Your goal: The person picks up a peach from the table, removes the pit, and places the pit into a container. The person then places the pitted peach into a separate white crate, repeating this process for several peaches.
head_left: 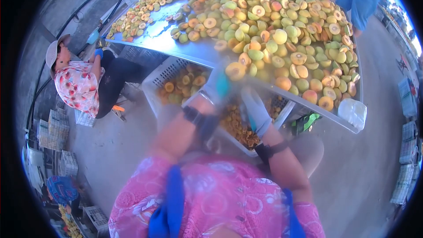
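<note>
Many halved and whole yellow-green fruits [280, 36] lie heaped on a metal table [189, 55]. My left hand [217, 83], in a pale glove with a green patch, is at the table's front edge, beside a halved fruit [235, 71]; its fingers are blurred. To its right, my right hand [255, 108], also gloved, is just below the edge, above a crate of small brown-orange pieces [240, 125]. Blur hides its fingertips and anything in them. Left of my hands, a white crate [152, 81] holds more fruit halves [185, 83].
A person in a cap [77, 79] sits at the table's left. Another person in blue [359, 0] stands at the back right. A clear plastic bag [352, 113] is at the table's right corner. Stacked crates [404, 143] line the right side.
</note>
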A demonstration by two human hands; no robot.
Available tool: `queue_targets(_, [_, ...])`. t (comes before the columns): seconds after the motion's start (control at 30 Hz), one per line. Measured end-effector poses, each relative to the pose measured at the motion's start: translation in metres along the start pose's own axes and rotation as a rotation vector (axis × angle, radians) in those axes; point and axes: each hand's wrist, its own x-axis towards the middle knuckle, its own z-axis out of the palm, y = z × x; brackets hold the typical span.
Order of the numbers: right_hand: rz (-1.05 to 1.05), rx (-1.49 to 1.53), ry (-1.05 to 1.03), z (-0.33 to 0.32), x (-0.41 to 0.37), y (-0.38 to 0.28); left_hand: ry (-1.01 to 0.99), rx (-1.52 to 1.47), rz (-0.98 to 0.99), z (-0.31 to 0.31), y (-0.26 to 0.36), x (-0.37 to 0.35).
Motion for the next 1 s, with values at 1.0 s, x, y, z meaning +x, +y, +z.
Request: queue_targets(1.0, [-0.187,-0.228,-0.046,0.016,-0.012,-0.012,0.089,0.387,0.331,0.003,-0.05,-0.006])
